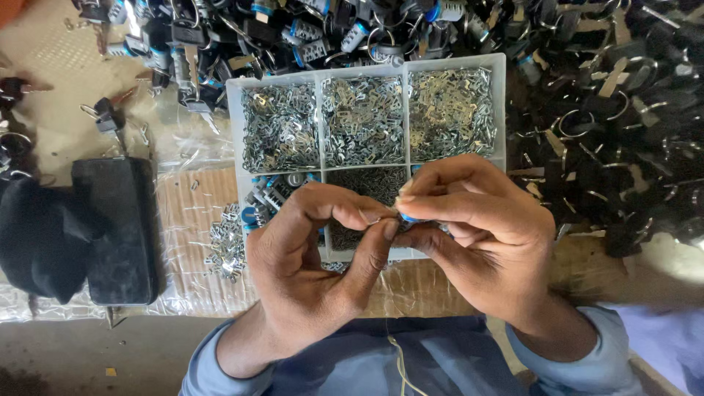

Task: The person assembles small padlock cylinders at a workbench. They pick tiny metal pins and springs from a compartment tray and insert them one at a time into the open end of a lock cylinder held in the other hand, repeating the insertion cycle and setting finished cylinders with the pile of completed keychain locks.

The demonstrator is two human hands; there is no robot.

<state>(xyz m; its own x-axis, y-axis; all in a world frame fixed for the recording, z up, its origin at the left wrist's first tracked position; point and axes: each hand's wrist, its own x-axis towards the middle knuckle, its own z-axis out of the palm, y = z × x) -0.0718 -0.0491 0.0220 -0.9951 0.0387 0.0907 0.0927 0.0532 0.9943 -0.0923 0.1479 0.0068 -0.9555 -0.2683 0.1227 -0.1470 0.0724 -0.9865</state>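
both hands pinched on a small blue part [408, 218]: left hand [315, 257] thumb and forefinger, right hand [477, 235] fingertips, over the compartment tray [501, 110]. mostly hidden, can't tell axis or heading.

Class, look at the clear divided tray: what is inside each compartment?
The tray holds small silvery metal pieces in its three far compartments. Nearer ones show blue-and-grey parts and fine dark bits; the hands cover the rest.

- A small blue part [408, 218], mostly hidden, sits pinched between the fingertips of both hands.
- It is held above the front edge of a clear plastic compartment tray [501, 110], over the dark-filled middle compartment.
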